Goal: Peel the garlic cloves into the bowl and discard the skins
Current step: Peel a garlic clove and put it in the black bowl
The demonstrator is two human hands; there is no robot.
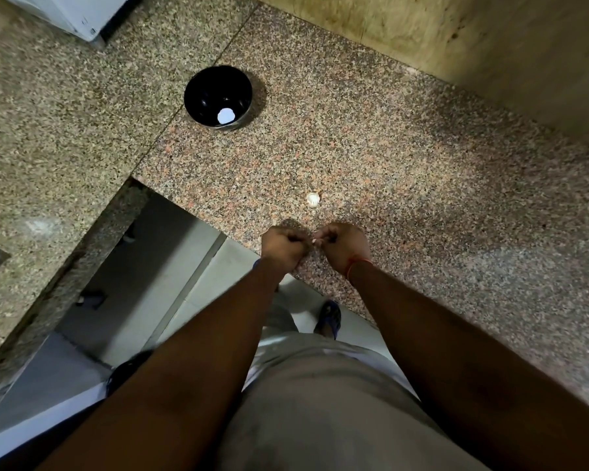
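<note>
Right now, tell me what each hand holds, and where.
The left hand and right hand pinch a small pale piece, apparently a garlic clove, between their fingertips; the exact hold is hidden.

Counter: I see a speckled granite countertop (405, 158), pinkish brown, with a thin seam running diagonally just left of the bowl.
Bowl: a black bowl (217, 98) stands upright on the counter.
Garlic: a white garlic bulb (313, 199) lies on the stone, well apart from the bowl, nearer my side and to its right.
Appliance: a white appliance (75, 13) sits far beyond the bowl, to its left.
</note>
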